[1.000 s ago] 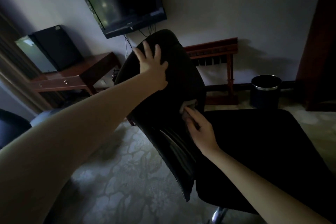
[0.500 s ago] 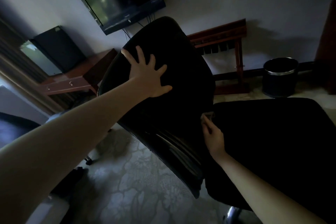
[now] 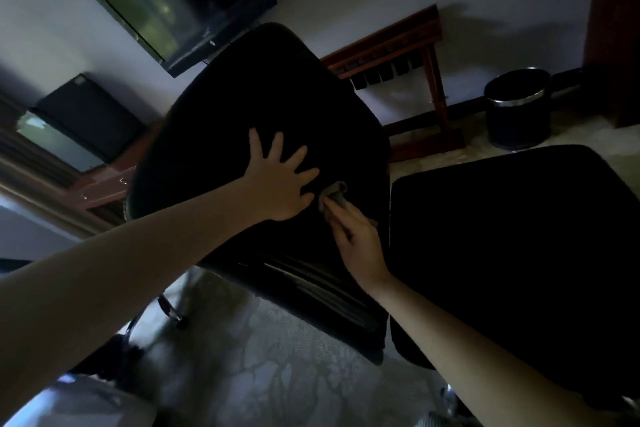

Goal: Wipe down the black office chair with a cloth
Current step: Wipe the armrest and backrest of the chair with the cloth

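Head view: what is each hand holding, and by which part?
The right hand grips the grey cloth by its near end, on the chair backrest. The left hand rests flat there, empty.

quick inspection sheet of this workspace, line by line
surface: patterned carpet, dimly lit
job's things: black office chair; grey cloth against its backrest
clutter: nothing seen
hands: left hand spread flat on the backrest; right hand holds the cloth
cables: nothing seen
surroundings: wall television, wooden rack, black bin, wooden desk
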The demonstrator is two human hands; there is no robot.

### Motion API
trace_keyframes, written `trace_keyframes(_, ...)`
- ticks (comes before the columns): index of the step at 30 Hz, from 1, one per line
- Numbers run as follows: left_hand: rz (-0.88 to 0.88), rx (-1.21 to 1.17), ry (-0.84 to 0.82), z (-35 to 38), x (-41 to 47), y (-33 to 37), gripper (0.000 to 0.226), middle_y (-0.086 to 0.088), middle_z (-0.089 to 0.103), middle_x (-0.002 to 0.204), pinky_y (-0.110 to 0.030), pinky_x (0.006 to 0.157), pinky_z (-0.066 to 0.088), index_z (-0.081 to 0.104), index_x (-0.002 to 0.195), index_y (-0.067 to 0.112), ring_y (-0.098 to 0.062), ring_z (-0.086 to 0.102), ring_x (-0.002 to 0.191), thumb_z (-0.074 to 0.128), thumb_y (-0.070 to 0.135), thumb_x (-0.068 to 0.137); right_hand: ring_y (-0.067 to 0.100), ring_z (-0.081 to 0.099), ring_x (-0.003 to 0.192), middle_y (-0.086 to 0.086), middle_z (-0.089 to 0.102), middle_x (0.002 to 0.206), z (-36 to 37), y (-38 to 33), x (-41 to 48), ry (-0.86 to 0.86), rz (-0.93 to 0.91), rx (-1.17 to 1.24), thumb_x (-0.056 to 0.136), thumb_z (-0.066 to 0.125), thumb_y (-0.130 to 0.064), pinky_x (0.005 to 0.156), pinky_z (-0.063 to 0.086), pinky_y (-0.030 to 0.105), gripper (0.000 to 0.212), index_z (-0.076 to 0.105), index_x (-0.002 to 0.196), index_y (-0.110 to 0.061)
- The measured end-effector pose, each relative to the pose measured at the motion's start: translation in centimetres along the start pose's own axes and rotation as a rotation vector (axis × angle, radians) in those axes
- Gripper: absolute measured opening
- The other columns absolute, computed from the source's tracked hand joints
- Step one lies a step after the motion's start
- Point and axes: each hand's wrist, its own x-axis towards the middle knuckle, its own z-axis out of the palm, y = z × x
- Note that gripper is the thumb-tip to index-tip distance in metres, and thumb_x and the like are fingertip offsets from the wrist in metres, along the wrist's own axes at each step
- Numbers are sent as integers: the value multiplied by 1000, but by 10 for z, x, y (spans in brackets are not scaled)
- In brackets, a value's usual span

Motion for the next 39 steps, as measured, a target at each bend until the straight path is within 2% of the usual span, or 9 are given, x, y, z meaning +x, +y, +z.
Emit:
trace_keyframes(6, 279, 35, -137, 3, 24, 40, 57, 5, -13, 157, -61, 108, -15, -4, 144, 46, -33, -18, 141, 8, 65, 92, 17, 49, 127, 6, 52, 137, -15, 60, -32, 127, 331, 69, 95, 50, -3, 107, 40, 40, 43, 48, 134, -21)
trace_keyframes(10, 335, 136, -201, -3, 39, 47, 60, 5, -15, 156, -62, 107, -13, -3, 144, 46, -33, -18, 141, 16, 66, 91, 15, 46, 128, 1, 51, 137, -13, 64, -77, 211, 489, 135, 95, 50, -6, 107, 36, 25, 43, 45, 130, -31)
trace_keyframes(15, 441, -23, -252, -12, 68, 33, 68, 16, -1, 156, -50, 110, -13, 10, 145, 46, -18, -11, 143, 36, 68, 86, -10, 42, 123, -17, 48, 131, -3, 41, -54, 210, 175, 154, 91, 53, -7, 103, 32, 11, 41, 50, 130, -20)
trace_keyframes(19, 465, -32, -208, -12, 78, 19, 85, 14, 4, 156, -37, 113, -7, 4, 148, 37, -8, -4, 143, 46, 69, 81, 11, 50, 119, 8, 57, 125, -1, 57, 8, 147, 4, 46, 89, 51, -6, 102, 31, 9, 36, 58, 124, -1)
trace_keyframes(25, 495, 117, -268, -18, 85, 35, 73, 12, -9, 156, -46, 113, -7, 5, 145, 45, -18, -13, 143, 35, 72, 84, 22, 46, 126, 8, 49, 138, -16, 127, 55, 174, 387, 82, 98, 43, -8, 102, 35, 25, 41, 43, 139, -12)
trace_keyframes(30, 554, 124, -265, -21, 89, 33, 73, 10, -14, 156, -46, 115, -9, 3, 146, 42, -18, -17, 142, 36, 67, 86, 22, 50, 124, 6, 55, 133, 2, 143, -11, 336, 674, 160, 98, 44, -11, 98, 36, 20, 39, 47, 137, -13)
trace_keyframes(33, 545, 117, -271, -16, 94, 39, 74, 12, -14, 156, -48, 111, -13, 3, 145, 46, -18, -19, 142, 35, 72, 83, 9, 50, 124, -7, 54, 131, 5, 118, -43, 340, 654, 317, 98, 45, -11, 105, 40, 30, 38, 50, 134, -22)
trace_keyframes(36, 544, 116, -291, -14, 100, 50, 75, 12, -12, 156, -51, 110, -15, 5, 144, 47, -20, -19, 141, 35, 74, 82, -3, 46, 123, -11, 51, 132, 2, 83, -54, 333, 527, 376, 96, 48, -4, 105, 35, 17, 39, 50, 127, -28)
trace_keyframes(39, 556, 127, -276, -11, 104, 59, 76, 11, -11, 156, -52, 108, -17, 5, 145, 45, -21, -19, 141, 33, 75, 82, -2, 48, 123, -3, 53, 132, 1, 67, -45, 285, 338, 292, 94, 51, -4, 101, 36, 12, 36, 54, 128, -14)
